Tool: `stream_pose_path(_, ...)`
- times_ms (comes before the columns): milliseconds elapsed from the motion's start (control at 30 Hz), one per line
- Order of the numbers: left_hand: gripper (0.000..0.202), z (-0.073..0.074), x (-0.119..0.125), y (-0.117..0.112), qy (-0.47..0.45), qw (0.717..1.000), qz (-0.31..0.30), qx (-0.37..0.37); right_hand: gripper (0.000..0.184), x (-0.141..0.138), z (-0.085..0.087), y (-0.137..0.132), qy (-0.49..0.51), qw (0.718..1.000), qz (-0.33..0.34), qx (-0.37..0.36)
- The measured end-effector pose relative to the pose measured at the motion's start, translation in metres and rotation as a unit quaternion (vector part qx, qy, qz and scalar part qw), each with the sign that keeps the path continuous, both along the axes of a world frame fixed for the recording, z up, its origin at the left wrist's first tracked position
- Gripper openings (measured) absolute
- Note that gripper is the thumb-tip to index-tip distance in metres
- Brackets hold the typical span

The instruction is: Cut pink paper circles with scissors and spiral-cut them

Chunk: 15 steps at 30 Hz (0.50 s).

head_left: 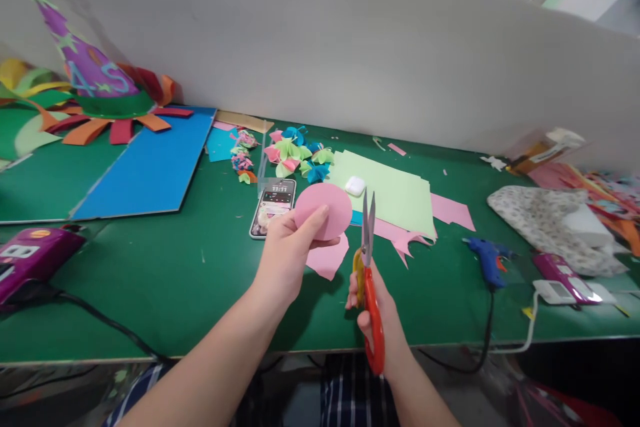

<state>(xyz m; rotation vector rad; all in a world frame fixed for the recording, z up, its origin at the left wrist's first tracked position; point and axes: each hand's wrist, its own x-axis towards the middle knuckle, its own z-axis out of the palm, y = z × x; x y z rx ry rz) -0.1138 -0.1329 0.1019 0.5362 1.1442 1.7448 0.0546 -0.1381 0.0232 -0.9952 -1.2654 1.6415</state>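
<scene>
My left hand [295, 240] grips a pink paper circle [327, 203] between thumb and fingers, above the green table. Its lower edge is partly covered by my thumb. To the right, my right hand [377, 300] holds scissors [369, 240] with red and yellow handles, the blades pointing up and slightly apart, clear of the circle. Beneath the circle lies a pink paper offcut [330, 260]. Behind the hands are light green paper sheets [395, 187] with a white earbud case [355, 186] on top. A lit smartphone [275, 203] lies just beyond my left hand.
Folded paper flowers [293, 153] cluster at the back. A purple paper hat [95, 73] stands at the left by a blue board [150, 167]. On the right lie a blue glue gun [487, 260], a patterned cloth bag [545, 220] and a purple power strip [565, 277]. Cables hang over the front edge.
</scene>
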Motion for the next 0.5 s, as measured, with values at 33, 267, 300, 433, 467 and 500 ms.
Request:
stream_pose_path(33, 0.032, 0.000, 0.002, -0.001, 0.004, 1.000, -0.007, 0.002, 0.092, -0.003, 0.002, -0.003, 0.015, 1.000, -0.008, -0.024)
stream_pose_path(267, 0.026, -0.001, 0.008, -0.004, 0.018, 1.000, -0.008, 0.009, 0.116, -0.011, 0.009, -0.013, 0.036, 0.996, 0.001, -0.082)
stream_pose_path(300, 0.026, -0.001, 0.009, -0.004, 0.024, 1.000, -0.011, 0.006, 0.114, -0.011, 0.010, -0.014, 0.035, 0.996, 0.008, -0.078)
stream_pose_path(433, 0.029, -0.004, 0.010, -0.004, 0.047, 0.998, -0.030, 0.000, 0.093, -0.012, 0.011, -0.011, 0.028, 0.998, 0.007, -0.051)
stream_pose_path(467, 0.031, -0.005, 0.010, -0.003, 0.050, 0.998, -0.030, 0.002, 0.086, -0.011, 0.011, -0.009, 0.027, 0.999, 0.003, -0.043)
stream_pose_path(500, 0.032, -0.005, 0.010, -0.003, 0.054, 0.998, -0.028, 0.003, 0.080, -0.010, 0.011, -0.007, 0.025, 0.999, 0.001, -0.033)
